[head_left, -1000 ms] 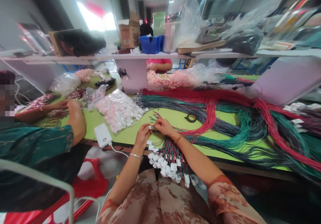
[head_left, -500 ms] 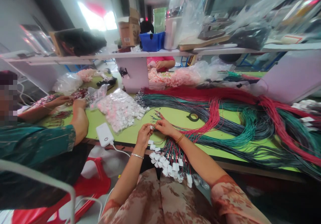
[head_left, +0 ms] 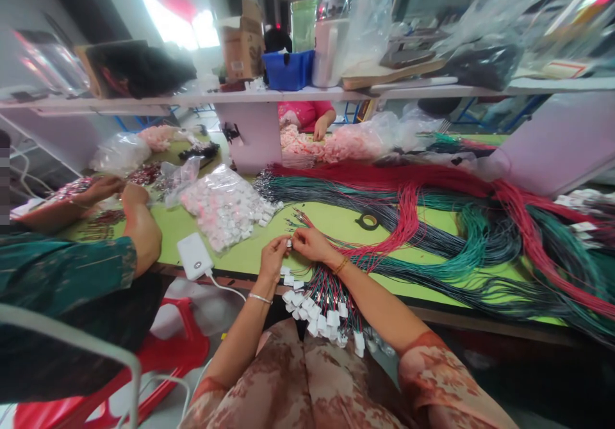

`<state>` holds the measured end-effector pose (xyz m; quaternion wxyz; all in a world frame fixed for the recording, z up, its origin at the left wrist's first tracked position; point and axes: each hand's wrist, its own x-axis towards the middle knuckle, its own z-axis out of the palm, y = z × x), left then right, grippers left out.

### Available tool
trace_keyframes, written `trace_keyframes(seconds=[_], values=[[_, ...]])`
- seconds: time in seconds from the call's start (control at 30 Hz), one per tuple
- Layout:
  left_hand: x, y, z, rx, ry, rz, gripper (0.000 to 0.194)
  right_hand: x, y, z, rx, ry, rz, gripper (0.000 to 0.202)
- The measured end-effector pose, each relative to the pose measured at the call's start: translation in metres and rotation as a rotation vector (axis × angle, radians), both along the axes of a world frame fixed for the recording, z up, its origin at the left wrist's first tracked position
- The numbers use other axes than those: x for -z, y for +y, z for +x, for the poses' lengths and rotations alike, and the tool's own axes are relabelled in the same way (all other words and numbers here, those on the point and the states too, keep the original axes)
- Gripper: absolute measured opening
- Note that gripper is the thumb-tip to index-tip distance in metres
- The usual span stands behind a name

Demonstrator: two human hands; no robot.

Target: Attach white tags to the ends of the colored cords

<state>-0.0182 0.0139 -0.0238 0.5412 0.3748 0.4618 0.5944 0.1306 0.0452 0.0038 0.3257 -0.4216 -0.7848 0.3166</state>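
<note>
Over the table's front edge, my left hand (head_left: 273, 259) pinches a small white connector housing (head_left: 289, 244). Beside it, my right hand (head_left: 311, 244) is closed with its fingertips at the connector; the wire end it seems to grip is too small to make out. Loose wire ends (head_left: 300, 218) lie just beyond my right hand. Below my wrists, a bunch of red, green and black wires with white connectors (head_left: 314, 314) hangs over the edge. A clear bag of white connectors (head_left: 225, 208) lies left of my hands.
Long red wires (head_left: 346, 176), green wires (head_left: 468, 243) and black wires spread across the green table. A roll of black tape (head_left: 368, 221) and a white power bank (head_left: 195, 257) lie on it. A co-worker's arm (head_left: 141, 230) is at left; another person (head_left: 307, 118) sits opposite.
The view has shifted slightly. My hands stay together at the white connector, my right fingertips now closer to it. The person opposite has moved a hand down onto the pink pile.
</note>
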Motion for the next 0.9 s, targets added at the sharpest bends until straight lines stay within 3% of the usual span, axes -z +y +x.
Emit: trace_keyframes(seconds=[0.13, 0.2, 0.27, 0.33, 0.37, 0.43, 0.53, 0.63, 0.7, 0.77, 0.9], values=[[-0.023, -0.030, 0.013, -0.087, 0.219, 0.290, 0.019, -0.007, 0.008, 0.012, -0.051, 0.166, -0.201, 0.025], [-0.033, -0.052, 0.028, 0.123, 0.333, 0.479, 0.016, -0.009, 0.012, 0.019, -0.050, 0.180, -0.243, 0.027], [-0.039, -0.073, 0.047, 0.521, 0.555, 0.690, 0.020, -0.008, 0.013, 0.022, -0.075, 0.080, -0.192, 0.021], [-0.041, -0.090, 0.064, 0.819, 0.778, 0.878, 0.026, -0.004, 0.011, 0.020, -0.090, -0.095, -0.083, 0.012], [-0.042, -0.095, 0.070, 0.906, 0.849, 0.945, 0.029, -0.001, 0.010, 0.018, -0.081, -0.180, -0.022, 0.008], [-0.043, -0.098, 0.074, 0.943, 0.885, 0.996, 0.035, 0.005, 0.007, 0.014, -0.049, -0.303, 0.080, 0.005], [-0.047, -0.078, 0.057, 0.729, 0.749, 0.866, 0.030, 0.009, 0.006, 0.010, -0.035, -0.369, 0.133, 0.009], [-0.050, -0.034, 0.016, 0.204, 0.609, 0.554, 0.013, 0.010, 0.004, 0.009, -0.026, -0.413, 0.156, 0.008], [-0.048, 0.002, -0.015, -0.102, 0.709, 0.387, 0.011, 0.009, 0.002, 0.009, -0.026, -0.443, 0.200, 0.011], [-0.043, 0.032, -0.041, -0.192, 0.988, 0.261, 0.017, 0.006, -0.001, 0.008, -0.032, -0.460, 0.243, 0.014], [-0.029, 0.064, -0.060, -0.141, 1.350, 0.114, 0.021, 0.001, -0.007, 0.008, 0.023, -0.466, 0.274, 0.015]])
